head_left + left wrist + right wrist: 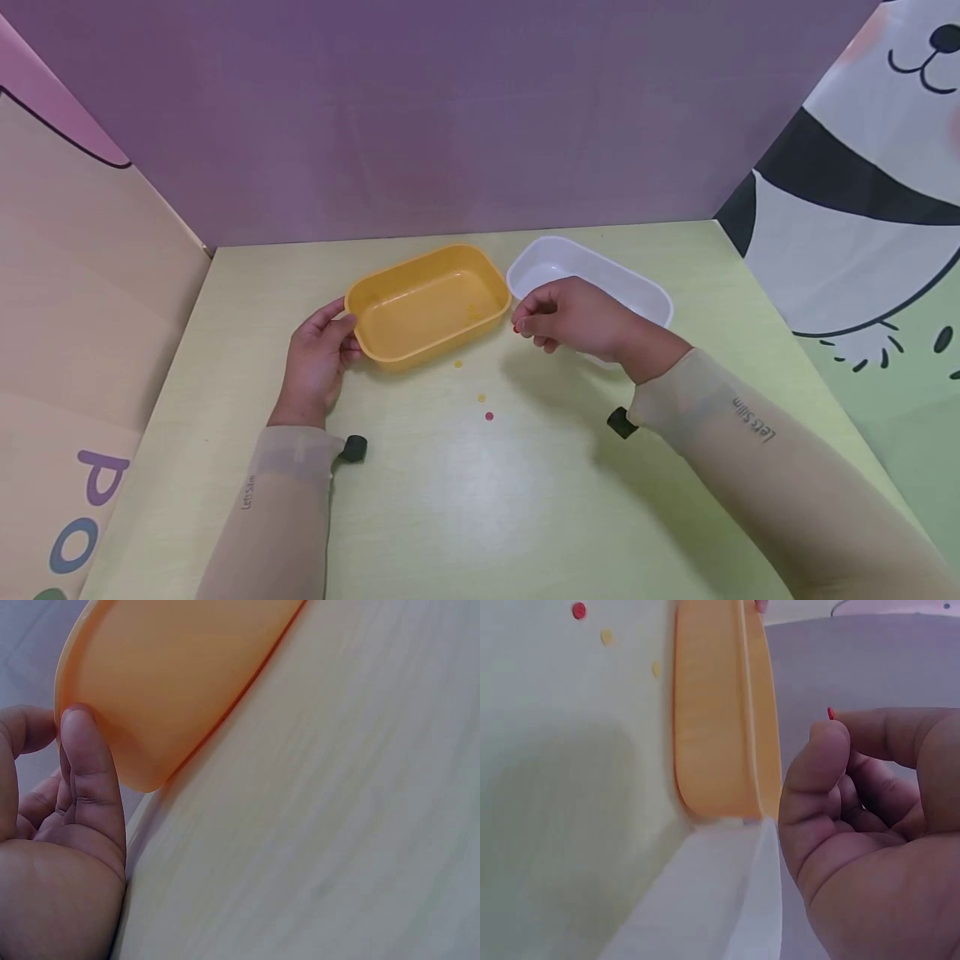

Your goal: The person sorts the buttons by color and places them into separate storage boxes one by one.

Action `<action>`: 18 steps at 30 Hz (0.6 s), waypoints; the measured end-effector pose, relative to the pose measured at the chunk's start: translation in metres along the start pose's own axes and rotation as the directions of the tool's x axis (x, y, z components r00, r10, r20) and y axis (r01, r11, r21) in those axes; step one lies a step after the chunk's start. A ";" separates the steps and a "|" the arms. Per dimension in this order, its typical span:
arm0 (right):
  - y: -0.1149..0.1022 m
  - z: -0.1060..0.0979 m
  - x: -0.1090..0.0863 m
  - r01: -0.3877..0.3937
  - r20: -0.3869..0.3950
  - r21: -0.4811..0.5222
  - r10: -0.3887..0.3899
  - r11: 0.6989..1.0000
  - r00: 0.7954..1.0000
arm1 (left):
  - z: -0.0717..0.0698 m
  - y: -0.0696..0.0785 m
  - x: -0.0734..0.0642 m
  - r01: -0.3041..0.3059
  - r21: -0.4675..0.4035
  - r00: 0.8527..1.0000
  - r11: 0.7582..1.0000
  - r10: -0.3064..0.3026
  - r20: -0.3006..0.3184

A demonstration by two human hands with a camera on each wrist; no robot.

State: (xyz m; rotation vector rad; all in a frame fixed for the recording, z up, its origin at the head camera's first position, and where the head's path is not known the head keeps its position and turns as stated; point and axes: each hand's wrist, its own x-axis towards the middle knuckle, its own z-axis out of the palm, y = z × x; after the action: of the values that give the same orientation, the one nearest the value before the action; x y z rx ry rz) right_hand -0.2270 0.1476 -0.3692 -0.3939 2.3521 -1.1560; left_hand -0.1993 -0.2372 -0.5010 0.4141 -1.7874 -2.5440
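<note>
My left hand (315, 358) grips the left end of a yellow plastic tray (405, 317), thumb on the near side of the rim and fingers behind it. Between the thumb and index fingertip of my right hand (581, 321) is a small red disc (830, 713), seen edge-on in the right wrist view. That hand is raised over the near left side of a white tray (626, 287) and partly hides it. Several tiny yellow discs (472, 315) lie inside the yellow tray, toward its right end.
On the table (420, 508), in front of the yellow tray, are two loose yellow discs (482, 398) and one red disc (489, 416). The two trays stand side by side, corners close together. A purple panel (450, 125) rises behind the table, with printed panels at both sides.
</note>
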 end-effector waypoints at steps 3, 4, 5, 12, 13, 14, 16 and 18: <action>-0.002 -0.009 0.000 -0.024 -0.014 0.008 0.024 1.000 1.000 | 0.000 0.001 -0.001 -0.006 0.004 1.000 1.000 0.006 -0.003; -0.003 -0.012 0.000 -0.030 -0.019 0.009 0.030 1.000 0.999 | 0.000 0.001 -0.001 -0.008 0.005 1.000 1.000 0.008 -0.003; -0.003 -0.016 0.000 -0.037 -0.027 0.002 0.037 0.999 0.999 | 0.000 0.001 -0.001 -0.010 0.007 1.000 1.000 0.010 -0.003; -0.003 -0.037 0.001 -0.068 -0.070 0.032 0.071 0.997 0.995 | -0.001 0.001 -0.002 -0.005 0.022 1.000 1.000 0.005 -0.001; -0.003 -0.040 0.001 -0.068 -0.074 0.042 0.070 0.997 0.995 | -0.001 0.001 -0.002 -0.004 0.021 1.000 1.000 0.004 -0.001; -0.002 -0.042 0.001 -0.069 -0.080 0.056 0.073 0.996 0.994 | -0.001 0.001 -0.001 -0.003 0.019 1.000 1.000 0.003 -0.001; 0.000 -0.046 0.002 -0.068 -0.088 0.090 0.076 0.994 0.993 | -0.001 0.001 -0.001 -0.001 0.013 1.000 1.000 0.001 -0.001; 0.002 -0.050 0.003 -0.073 -0.090 0.116 0.083 0.991 0.992 | -0.002 0.000 0.000 -0.001 0.007 1.000 1.000 0.001 0.001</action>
State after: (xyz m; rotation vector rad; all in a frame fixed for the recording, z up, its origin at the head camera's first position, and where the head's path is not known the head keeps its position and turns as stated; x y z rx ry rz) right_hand -0.2570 0.1804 -0.3454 -0.2101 2.3469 -1.2886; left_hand -0.1986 -0.2386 -0.5012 0.4119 -1.7971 -2.5380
